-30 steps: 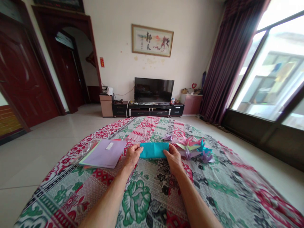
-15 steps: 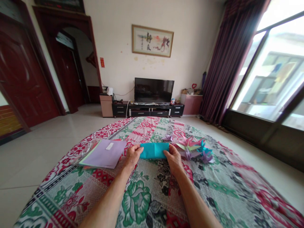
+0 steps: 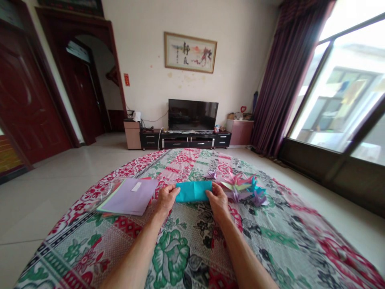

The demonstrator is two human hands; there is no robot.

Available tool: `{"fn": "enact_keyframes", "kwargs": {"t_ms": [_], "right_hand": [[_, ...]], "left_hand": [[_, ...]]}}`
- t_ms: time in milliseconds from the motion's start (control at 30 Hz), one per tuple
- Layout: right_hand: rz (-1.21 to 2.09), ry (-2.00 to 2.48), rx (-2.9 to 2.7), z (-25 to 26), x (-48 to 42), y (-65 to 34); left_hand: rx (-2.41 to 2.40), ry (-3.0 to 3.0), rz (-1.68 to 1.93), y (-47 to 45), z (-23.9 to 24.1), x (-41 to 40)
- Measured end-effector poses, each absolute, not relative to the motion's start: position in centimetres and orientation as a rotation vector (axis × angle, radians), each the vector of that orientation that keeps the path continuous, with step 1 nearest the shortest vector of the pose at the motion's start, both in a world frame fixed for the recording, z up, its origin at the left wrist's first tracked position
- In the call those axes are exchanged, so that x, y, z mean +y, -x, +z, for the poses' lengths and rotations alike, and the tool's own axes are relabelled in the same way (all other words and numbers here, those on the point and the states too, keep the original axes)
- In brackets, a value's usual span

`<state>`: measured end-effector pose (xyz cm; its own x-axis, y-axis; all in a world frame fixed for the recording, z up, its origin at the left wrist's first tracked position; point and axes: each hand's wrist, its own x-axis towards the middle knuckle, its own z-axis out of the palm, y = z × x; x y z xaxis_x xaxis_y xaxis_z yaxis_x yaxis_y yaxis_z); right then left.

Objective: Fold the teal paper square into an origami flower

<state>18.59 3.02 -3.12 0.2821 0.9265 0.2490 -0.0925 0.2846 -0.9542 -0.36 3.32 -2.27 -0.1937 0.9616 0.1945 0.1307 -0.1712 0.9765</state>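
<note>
A bright blue sheet of paper (image 3: pixel 194 192), folded into a wide rectangle with a crease down its middle, is stretched between my hands. My left hand (image 3: pixel 167 197) pinches its left end between thumb and fingers. At the right end, my right hand (image 3: pixel 217 198) grips it the same way, thumb on the near face. Left of my left hand lies a stack of coloured paper (image 3: pixel 129 198), a lilac sheet on top with a small white label. Several folded paper cranes (image 3: pixel 239 186) in pink, green, blue and purple sit just right of my right hand.
A flowered cloth (image 3: pixel 171 257) covers the round table. One lilac paper crane (image 3: pixel 212 174) stands apart beyond my right hand. Clear plastic wrapping (image 3: pixel 104 196) lies by the stack's left edge. Past the table are a low black cabinet (image 3: pixel 180 140) and a television (image 3: pixel 192 115).
The whole view has shifted slightly, so everything appears a little further left. Both hands keep their hold on the blue paper, which looks the same.
</note>
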Motion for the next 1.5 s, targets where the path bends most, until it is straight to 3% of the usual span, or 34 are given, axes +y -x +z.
{"fn": "enact_keyframes", "kwargs": {"t_ms": [667, 1100, 1300, 1500], "right_hand": [[0.828, 1.082, -1.053, -3.6, 3.3, -18.6], [0.323, 1.632, -1.389, -2.4, 1.8, -18.1], [0.096, 1.672, -1.568, -2.5, 1.4, -17.5], [0.091, 1.783, -1.629, -2.0, 0.9, -17.2]], "left_hand": [[1.425, -1.402, 1.401, 0.5, -2.1, 3.2], [2.183, -1.900, 0.913, -1.0, -1.5, 2.7], [2.238, -2.076, 0.775, -1.3, -2.0, 2.4], [2.242, -2.114, 0.739, -1.3, -1.9, 2.2]]}}
